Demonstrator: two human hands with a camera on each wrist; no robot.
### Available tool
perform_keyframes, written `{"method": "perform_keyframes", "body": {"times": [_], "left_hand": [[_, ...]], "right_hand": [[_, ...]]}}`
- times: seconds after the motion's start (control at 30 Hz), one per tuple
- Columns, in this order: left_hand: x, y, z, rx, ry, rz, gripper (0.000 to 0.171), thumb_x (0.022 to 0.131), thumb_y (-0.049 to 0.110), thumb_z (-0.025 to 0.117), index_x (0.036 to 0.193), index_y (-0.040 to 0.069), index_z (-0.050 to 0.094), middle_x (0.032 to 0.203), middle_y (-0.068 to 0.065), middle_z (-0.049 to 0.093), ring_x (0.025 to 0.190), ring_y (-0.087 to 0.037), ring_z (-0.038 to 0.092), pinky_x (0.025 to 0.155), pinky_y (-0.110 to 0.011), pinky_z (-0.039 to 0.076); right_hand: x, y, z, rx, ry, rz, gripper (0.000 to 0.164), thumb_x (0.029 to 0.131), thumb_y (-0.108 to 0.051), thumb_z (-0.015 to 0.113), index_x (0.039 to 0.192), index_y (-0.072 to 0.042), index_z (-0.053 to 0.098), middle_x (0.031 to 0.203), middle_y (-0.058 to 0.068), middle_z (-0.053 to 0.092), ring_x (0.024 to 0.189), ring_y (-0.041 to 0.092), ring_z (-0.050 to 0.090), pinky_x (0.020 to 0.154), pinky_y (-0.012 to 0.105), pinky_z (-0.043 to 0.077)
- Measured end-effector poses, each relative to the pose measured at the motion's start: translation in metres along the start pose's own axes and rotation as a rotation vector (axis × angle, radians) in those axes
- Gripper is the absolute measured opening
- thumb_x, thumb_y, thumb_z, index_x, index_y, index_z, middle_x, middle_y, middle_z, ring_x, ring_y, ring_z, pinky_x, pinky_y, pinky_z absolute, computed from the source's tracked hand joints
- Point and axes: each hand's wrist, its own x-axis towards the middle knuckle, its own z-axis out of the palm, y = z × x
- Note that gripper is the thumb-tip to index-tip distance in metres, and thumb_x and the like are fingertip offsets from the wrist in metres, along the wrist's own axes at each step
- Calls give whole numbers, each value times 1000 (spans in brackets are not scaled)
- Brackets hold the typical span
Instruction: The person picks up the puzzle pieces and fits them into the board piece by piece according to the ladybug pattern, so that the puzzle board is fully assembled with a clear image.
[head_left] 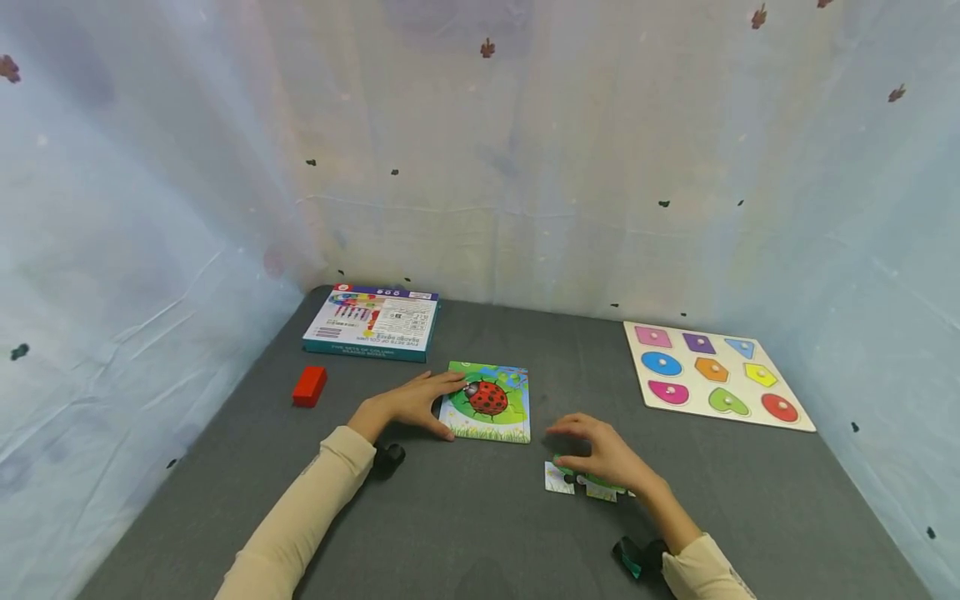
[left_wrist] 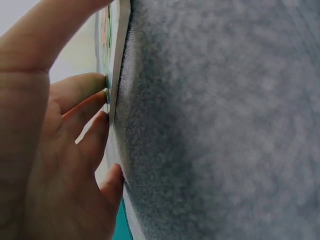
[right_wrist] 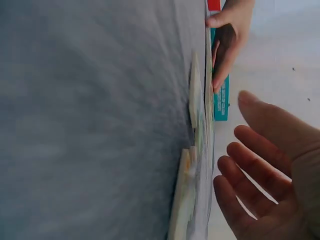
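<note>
On my feed, the grey tabletop [head_left: 465,517] carries everything, with a white shape board [head_left: 697,400] at the far right and a flat printed box [head_left: 405,321] at the far left. Between them, nearer me, lies the ladybird puzzle [head_left: 487,404], flat in the middle. My left hand [head_left: 417,402] rests at its left edge, fingers spread and lightly bent, tips touching the board, thumb well away at the near corner. My right hand [head_left: 603,450] hovers over the loose puzzle pieces [head_left: 559,478], just right of the puzzle's near corner. Its fingers are loosely bent and apart, the thumb wide of them, holding nothing; the right wrist view shows them clear of the pieces. The hand hides part of that group, so I can't count it.

To handle these thin pieces well, I judge, I'd come down on one edge with thumb and fingertip, pinch one piece without dragging its neighbours, and steady the puzzle with light left-hand pressure.
</note>
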Motion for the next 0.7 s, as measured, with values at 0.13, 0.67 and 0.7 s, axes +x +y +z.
{"method": "perform_keyframes", "body": {"times": [0.13, 0.67, 0.7], "left_hand": [[-1, 1, 0, -5, -2, 4, 97, 73, 55, 72, 147, 10, 29, 154, -8, 19, 141, -26, 16, 113, -53, 5], [-4, 3, -1, -12, 10, -31, 93, 73, 57, 71, 147, 16, 31, 154, -9, 16, 139, -41, 12, 110, -57, 10], [-4, 3, -1, -13, 11, -32, 93, 73, 57, 72, 147, 16, 32, 154, -9, 17, 139, -41, 12, 110, -57, 10]], "right_hand": [[-13, -3, 2, -19, -25, -18, 42, 78, -27, 76, 114, -8, 65, 111, 2, 60, 102, 19, 57, 83, 39, 48], [-23, -4, 11, -8, -32, 23, 41, 75, -30, 78, 111, -14, 68, 100, -3, 59, 89, 12, 55, 77, 31, 48], [-23, -3, 11, -12, -24, 15, 40, 76, -30, 78, 111, -14, 68, 99, -2, 59, 88, 12, 55, 76, 31, 48]]}}
